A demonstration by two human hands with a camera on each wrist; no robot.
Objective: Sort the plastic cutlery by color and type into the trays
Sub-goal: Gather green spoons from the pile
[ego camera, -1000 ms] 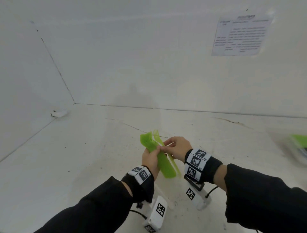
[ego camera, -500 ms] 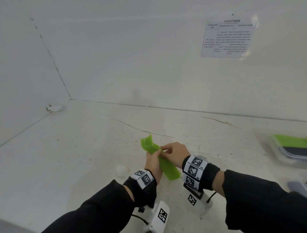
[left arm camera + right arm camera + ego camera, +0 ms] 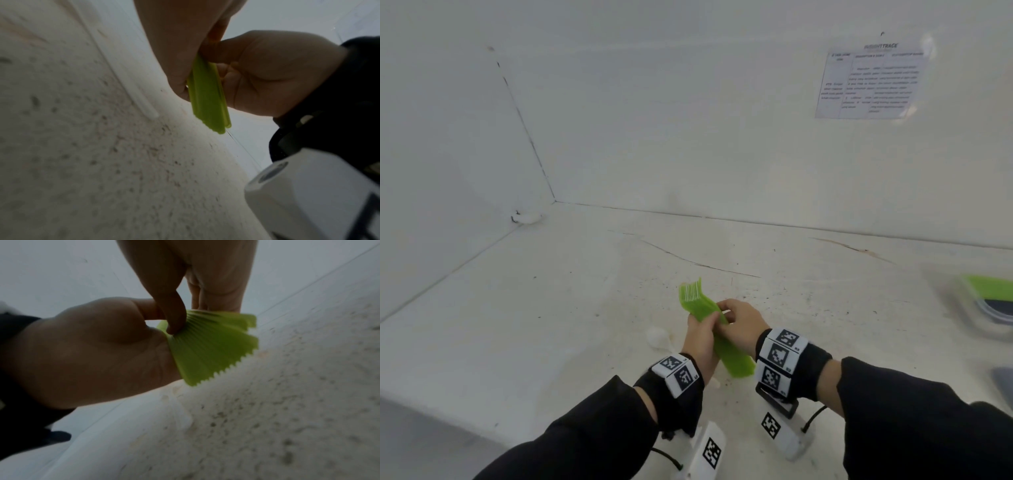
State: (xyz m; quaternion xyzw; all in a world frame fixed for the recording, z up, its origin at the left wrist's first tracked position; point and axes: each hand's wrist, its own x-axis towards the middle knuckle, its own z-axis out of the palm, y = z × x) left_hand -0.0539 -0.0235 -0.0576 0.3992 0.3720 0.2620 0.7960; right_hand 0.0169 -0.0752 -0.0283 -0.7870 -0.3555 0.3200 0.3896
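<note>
Handle ends of the green fork stack (image 3: 717, 337) fan out below my grip, above the table (image 3: 551, 325). My left hand (image 3: 700, 337) wraps the stack's middle; my right hand (image 3: 743, 323) pinches it there, touching. Tines project beyond both hands.

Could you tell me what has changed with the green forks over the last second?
The lone fork that the right hand held beside the green forks has been pressed into the stack. The left hand still grips the stack, above the table.
</note>
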